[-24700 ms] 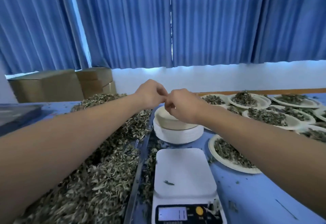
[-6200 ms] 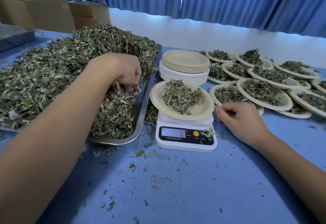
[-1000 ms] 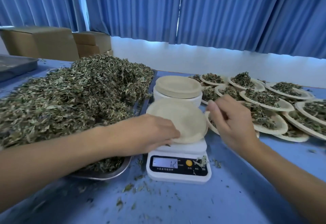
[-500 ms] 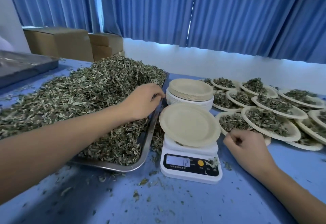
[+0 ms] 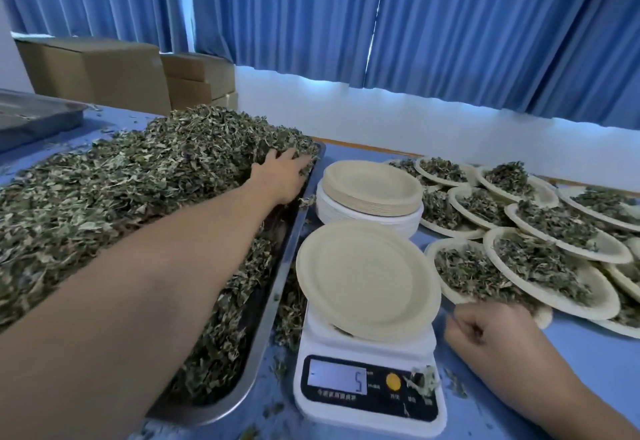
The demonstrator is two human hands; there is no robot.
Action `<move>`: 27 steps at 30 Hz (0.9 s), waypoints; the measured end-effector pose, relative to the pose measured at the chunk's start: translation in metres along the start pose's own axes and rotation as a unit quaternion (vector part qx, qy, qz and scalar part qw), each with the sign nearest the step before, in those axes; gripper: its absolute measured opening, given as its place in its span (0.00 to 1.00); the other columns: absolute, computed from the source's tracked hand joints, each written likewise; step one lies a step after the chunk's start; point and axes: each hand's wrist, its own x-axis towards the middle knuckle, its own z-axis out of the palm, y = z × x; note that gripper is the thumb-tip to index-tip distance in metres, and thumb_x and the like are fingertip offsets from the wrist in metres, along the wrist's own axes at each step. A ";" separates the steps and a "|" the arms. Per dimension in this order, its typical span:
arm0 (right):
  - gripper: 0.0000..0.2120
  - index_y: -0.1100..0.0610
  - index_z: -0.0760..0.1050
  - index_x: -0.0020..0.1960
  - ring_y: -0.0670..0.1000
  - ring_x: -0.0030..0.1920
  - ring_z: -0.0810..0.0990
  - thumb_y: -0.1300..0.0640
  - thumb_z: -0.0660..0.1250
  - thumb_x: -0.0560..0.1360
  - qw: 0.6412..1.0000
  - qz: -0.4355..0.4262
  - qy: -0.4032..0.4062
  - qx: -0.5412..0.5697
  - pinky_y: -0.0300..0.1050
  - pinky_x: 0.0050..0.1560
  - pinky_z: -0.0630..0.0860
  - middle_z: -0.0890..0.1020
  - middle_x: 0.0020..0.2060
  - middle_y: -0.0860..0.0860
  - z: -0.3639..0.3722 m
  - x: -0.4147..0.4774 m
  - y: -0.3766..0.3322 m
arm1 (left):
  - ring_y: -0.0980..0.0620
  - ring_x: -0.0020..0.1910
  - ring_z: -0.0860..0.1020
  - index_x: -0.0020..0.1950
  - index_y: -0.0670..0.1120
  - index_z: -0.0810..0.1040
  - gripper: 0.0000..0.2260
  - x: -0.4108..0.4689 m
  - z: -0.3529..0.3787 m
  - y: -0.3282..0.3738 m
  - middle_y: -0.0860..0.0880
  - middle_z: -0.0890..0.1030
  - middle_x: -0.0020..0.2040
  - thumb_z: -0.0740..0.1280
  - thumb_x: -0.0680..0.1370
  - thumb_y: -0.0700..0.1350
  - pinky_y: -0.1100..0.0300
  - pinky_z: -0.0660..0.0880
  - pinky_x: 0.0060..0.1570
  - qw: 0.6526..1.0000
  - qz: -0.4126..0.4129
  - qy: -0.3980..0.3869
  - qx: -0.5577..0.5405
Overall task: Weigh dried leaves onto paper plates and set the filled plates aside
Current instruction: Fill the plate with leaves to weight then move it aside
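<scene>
An empty paper plate [image 5: 367, 280] lies on the white scale [image 5: 370, 387], whose display reads 5. Left of it a metal tray [image 5: 277, 301] holds a big heap of dried leaves [image 5: 121, 197]. My left hand [image 5: 280, 176] reaches over the heap to its far right corner, fingers stretched out and tips sunk in the leaves. My right hand [image 5: 485, 328] rests on the table just right of the scale, fingers loosely curled, holding nothing. Behind the scale stands a stack of empty plates [image 5: 374, 193]. Several filled plates [image 5: 519, 266] overlap one another to the right.
Cardboard boxes [image 5: 93, 72] stand at the back left, with a second metal tray [image 5: 34, 117] in front of them. Leaf crumbs lie scattered on the blue table [image 5: 588, 353] around the scale. Blue curtains hang behind.
My left hand has moved farther along the heap toward the tray's far right corner. The scale reading has changed from 12 to 5. My right hand has stayed beside the scale.
</scene>
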 end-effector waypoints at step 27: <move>0.23 0.54 0.58 0.30 0.51 0.26 0.66 0.54 0.64 0.80 0.994 -0.016 -0.021 -0.108 0.48 0.29 0.61 0.65 0.23 0.50 0.001 -0.003 -0.012 | 0.43 0.74 0.68 0.82 0.54 0.56 0.33 -0.137 -0.049 0.013 0.47 0.63 0.80 0.69 0.81 0.44 0.50 0.70 0.70 0.974 0.058 -0.167 0.140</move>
